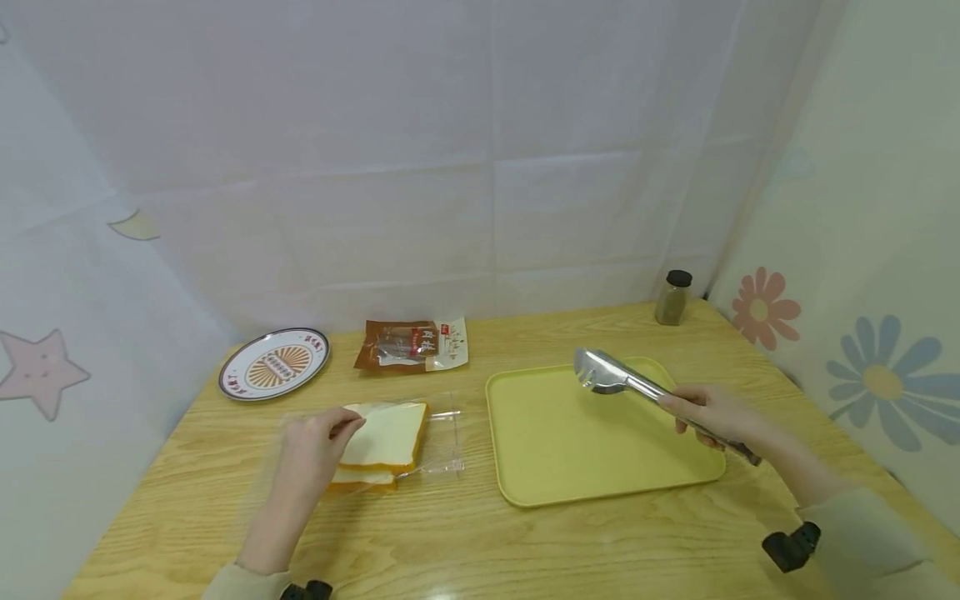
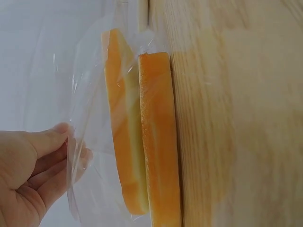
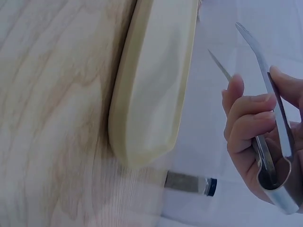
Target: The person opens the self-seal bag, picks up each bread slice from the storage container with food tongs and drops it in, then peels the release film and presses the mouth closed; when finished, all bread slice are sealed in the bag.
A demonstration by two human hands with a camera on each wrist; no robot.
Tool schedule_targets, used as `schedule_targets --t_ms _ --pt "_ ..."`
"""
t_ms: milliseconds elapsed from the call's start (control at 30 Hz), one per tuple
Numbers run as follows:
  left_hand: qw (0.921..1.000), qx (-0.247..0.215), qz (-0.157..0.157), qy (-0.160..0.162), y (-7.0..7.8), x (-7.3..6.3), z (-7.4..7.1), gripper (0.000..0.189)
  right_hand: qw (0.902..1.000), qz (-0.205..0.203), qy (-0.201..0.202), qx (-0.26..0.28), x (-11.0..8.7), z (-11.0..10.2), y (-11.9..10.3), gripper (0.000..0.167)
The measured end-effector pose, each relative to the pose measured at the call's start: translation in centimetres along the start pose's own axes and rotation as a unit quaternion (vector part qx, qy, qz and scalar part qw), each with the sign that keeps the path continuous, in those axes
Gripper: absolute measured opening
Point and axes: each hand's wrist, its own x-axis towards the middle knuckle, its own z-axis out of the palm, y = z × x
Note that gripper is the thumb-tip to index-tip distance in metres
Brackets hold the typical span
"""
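Observation:
My left hand [image 1: 315,454] pinches the edge of a clear plastic bag [image 1: 446,442] between thumb and fingers. Inside the bag lie two slices of bread [image 1: 386,435], white with orange-brown crusts, one overlapping the other. In the left wrist view the bag's film [image 2: 73,156] is lifted away from the bread slices [image 2: 158,137]. Above the right part of a yellow tray [image 1: 555,450], my right hand [image 1: 705,414] grips metal tongs [image 1: 603,372]. The right wrist view shows fingers wrapped around the tongs' arms [image 3: 265,161], whose tips stand apart with nothing between them.
At the back left is a white plate [image 1: 279,364] with an orange printed pattern. A brown and white food packet [image 1: 412,346] lies beside it along the back. A small jar with a black lid [image 1: 672,297] stands at the back right, near the curtain walls.

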Motion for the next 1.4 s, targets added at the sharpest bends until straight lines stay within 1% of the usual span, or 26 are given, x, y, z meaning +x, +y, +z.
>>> schedule_targets --t_ms 100,233,367,500,633,767,900,1133,1400 --pt "1.0 0.001 0.005 0.0 0.0 0.0 0.0 0.006 0.999 0.009 0.037 -0.024 -1.2 -1.1 1.1 0.05" --pt "1.0 -0.003 0.004 -0.006 -0.1 0.1 0.1 0.007 0.9956 0.009 0.075 -0.057 -2.8 -2.5 2.5 0.048" --pt "0.9999 -0.006 0.005 -0.009 -0.2 0.0 0.1 0.006 0.9911 0.011 0.105 -0.081 -4.0 -3.3 4.1 0.044" --pt "0.9999 -0.01 0.01 -0.004 -0.4 -0.1 0.2 0.004 0.9895 0.019 0.115 -0.086 -4.6 -3.8 5.5 0.042" --pt "0.9998 -0.01 0.015 0.0 -0.5 -0.2 0.1 0.005 0.9872 0.039 0.124 -0.093 -5.1 -4.2 6.4 0.041" --pt "0.9998 -0.01 0.017 -0.002 -0.5 -0.2 0.1 0.005 0.983 0.062 0.136 -0.107 -5.7 -4.5 7.2 0.047" --pt "0.9998 -0.01 0.016 -0.004 -0.4 -0.1 0.1 0.005 0.9796 0.079 0.144 -0.116 -5.8 -4.6 8.1 0.052" --pt "0.9998 -0.016 0.01 -0.011 -0.3 0.0 0.0 0.004 0.9773 0.09 0.15 -0.12 -5.3 -4.8 9.0 0.05" --pt "0.9999 -0.01 0.008 -0.007 -0.1 0.0 -0.1 0.006 0.9733 0.105 0.151 -0.137 -4.3 -5.0 9.1 0.054"
